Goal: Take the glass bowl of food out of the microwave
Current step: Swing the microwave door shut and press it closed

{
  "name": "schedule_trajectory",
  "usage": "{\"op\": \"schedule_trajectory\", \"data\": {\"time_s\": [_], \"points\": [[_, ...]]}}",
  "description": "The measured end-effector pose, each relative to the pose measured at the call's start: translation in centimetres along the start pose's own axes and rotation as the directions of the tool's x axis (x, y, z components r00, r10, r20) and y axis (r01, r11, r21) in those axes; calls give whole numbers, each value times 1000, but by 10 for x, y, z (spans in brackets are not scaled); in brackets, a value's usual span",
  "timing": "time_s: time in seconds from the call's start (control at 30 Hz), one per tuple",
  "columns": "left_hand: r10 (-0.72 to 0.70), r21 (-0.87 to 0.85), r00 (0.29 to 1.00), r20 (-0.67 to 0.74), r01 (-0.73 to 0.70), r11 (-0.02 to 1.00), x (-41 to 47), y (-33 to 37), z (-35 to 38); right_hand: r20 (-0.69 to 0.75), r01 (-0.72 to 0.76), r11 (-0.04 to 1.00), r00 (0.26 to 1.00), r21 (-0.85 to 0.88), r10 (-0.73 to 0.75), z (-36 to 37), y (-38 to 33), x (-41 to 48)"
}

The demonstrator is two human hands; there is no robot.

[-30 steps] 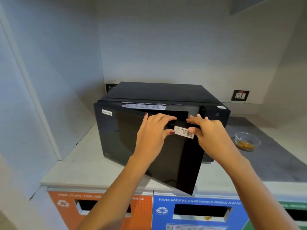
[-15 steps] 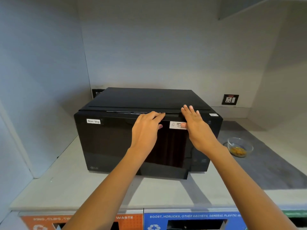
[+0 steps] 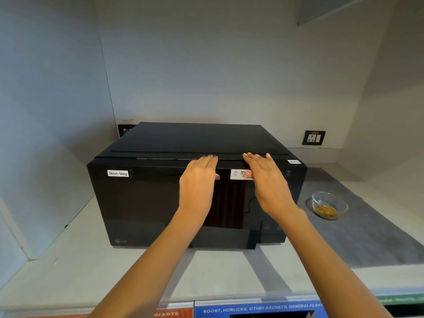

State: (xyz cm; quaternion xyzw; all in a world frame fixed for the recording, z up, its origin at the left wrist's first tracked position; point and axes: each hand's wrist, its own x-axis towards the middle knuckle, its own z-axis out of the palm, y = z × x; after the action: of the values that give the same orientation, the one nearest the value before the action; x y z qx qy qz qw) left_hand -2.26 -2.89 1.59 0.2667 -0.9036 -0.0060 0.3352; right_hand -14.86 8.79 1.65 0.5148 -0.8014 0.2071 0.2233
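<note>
Glass bowl [image 3: 329,204] sits beside the microwave [image 3: 160,203]; both hands' grips flat, holding nothing, against its door.

Soft dim overhead light, faint arm shadows, wide-angle edge bending.

There is one view only, from a wide-angle camera on the person's head. It looks forward and down into a wall recess, close to the bench [image 3: 68,267]. The microwave [image 3: 142,203] sits mid-frame, facing the camera. Both forearms reach in from the near edge. Straight lines bend toward the frame edges.
</note>
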Motion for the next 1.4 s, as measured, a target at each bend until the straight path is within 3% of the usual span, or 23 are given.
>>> {"op": "schedule_trajectory", "data": {"time_s": [0.3,0.97,1.4], "points": [[-40,-78,999,37,43,996,7,-3,-6,-47,-38,997,998,62,41,5,-3,0],[-9,-90,1000,14,10,996,7,-3,0,-113,-165,969,976,181,187,14,-11,0],[-3,-83,1000,-15,2,997,7,-5,4,-171,-170,964,963,205,206,21,-12,1]]}}
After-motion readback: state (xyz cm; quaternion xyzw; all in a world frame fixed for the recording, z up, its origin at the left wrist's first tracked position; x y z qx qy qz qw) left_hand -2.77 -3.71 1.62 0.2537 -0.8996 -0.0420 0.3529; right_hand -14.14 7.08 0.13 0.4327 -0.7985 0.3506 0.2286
